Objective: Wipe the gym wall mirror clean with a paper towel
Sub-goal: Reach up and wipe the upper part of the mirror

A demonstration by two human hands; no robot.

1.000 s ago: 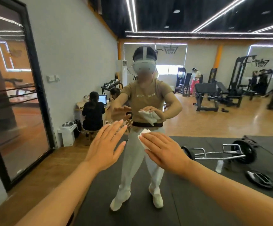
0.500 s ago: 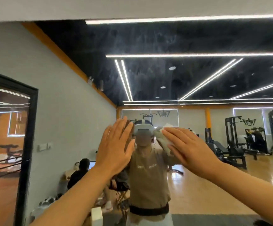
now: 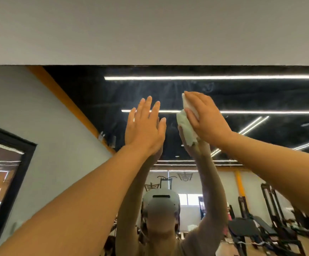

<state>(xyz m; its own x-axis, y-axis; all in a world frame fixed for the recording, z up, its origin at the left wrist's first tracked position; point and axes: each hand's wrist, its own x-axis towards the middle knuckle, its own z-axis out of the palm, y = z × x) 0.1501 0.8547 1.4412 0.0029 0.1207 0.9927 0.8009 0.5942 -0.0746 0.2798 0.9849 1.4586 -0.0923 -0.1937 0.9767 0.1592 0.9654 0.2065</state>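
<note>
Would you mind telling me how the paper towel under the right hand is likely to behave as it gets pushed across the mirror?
The paper towel looks crumpled and soft, so it will probably bunch rather than slide flat. The right hand presses it with straight fingers, so it could slip out sideways. The mirror looks streaky there; the towel may drag somewhat.

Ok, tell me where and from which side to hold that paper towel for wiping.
Press on the flat folded pad of the paper towel from the room side, straight fingers spread over its back, as the right hand does. It lies flat against the mirror; its loose lower end hangs crumpled.
</note>
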